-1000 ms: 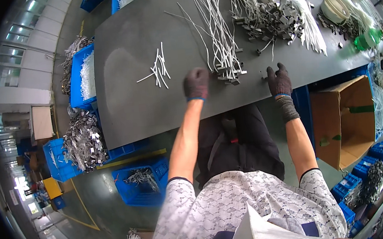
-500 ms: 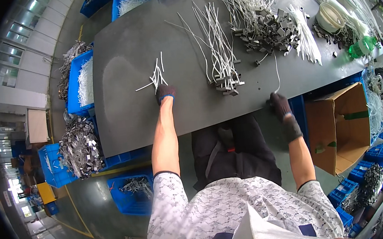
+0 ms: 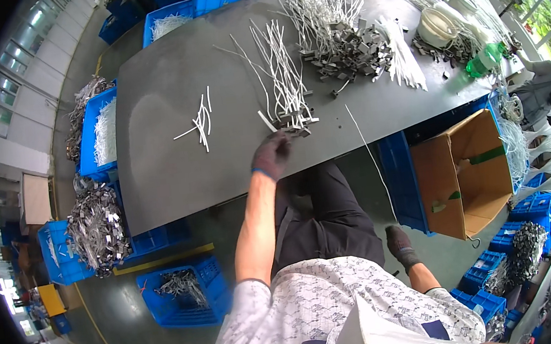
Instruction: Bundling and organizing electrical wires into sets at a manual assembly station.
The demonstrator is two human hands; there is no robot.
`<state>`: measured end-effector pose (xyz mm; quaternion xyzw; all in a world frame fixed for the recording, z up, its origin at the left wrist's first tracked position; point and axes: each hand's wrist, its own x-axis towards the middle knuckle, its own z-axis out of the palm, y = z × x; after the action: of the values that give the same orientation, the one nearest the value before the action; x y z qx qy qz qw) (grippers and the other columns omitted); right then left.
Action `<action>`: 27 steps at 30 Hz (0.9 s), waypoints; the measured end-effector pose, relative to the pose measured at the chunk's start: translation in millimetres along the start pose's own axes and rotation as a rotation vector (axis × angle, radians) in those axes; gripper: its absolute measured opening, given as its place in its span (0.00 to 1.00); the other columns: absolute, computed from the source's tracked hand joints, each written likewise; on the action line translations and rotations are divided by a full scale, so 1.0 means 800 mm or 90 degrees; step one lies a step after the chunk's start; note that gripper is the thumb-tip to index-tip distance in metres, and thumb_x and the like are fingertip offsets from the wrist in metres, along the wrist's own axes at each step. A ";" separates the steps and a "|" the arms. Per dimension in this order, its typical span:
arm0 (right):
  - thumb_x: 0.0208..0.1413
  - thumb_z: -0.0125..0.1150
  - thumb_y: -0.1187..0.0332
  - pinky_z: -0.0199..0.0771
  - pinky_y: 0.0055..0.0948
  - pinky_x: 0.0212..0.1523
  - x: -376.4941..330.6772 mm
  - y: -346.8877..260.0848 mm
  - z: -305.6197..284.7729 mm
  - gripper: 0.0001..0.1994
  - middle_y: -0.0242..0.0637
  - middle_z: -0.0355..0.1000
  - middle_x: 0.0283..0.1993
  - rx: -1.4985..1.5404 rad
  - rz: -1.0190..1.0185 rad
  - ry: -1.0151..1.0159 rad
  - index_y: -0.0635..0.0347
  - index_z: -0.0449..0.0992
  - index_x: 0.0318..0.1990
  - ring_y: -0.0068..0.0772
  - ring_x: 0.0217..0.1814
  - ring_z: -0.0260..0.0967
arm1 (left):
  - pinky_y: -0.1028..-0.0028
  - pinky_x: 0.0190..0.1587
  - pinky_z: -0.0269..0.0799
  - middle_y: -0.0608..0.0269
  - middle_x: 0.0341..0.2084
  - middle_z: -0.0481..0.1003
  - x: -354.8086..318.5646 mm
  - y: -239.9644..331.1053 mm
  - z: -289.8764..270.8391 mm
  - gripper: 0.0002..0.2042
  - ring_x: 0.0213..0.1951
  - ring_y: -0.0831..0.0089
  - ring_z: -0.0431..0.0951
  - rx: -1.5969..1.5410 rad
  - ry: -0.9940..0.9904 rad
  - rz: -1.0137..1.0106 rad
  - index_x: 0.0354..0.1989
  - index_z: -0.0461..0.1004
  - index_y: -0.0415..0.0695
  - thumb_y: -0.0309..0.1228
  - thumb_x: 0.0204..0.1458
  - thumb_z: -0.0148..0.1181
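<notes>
Table (image 3: 177, 181): while loose tubes (image 3: 202, 123) are scattered on its left, wires with dark blocks (image 3: 357, 51) are heaped on its right.
Carton (image 3: 435, 173): stood open by the near edge.
Floor crate (image 3: 218, 290): partly filled with tangled wire (image 3: 181, 285).
Side crate (image 3: 90, 153): filled with white strands (image 3: 107, 135).
Right hand (image 3: 403, 246): closed on the lower end of a long wire (image 3: 375, 161), which is stretched up past the table's edge.
Left hand (image 3: 270, 156): a short tube (image 3: 266, 120) is pinched between its fingers, just beside a wire bundle (image 3: 278, 65).

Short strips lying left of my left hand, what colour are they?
White; the short strips show best in the head view.
</notes>
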<state>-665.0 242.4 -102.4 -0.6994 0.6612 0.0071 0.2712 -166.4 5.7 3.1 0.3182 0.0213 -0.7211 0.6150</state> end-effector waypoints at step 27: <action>0.57 0.56 0.67 0.78 0.50 0.39 0.046 -0.040 -0.032 0.08 0.50 0.79 0.36 -0.077 -0.072 -0.036 0.56 0.79 0.40 0.58 0.42 0.78 | 0.75 0.26 0.76 0.64 0.27 0.82 -0.010 -0.051 0.161 0.09 0.26 0.75 0.83 0.422 0.076 0.283 0.36 0.78 0.44 0.37 0.63 0.60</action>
<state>-639.5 198.0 -82.2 -0.7503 0.6112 0.0514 0.2467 -258.8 -31.6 95.0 0.5375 -0.2465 -0.5184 0.6177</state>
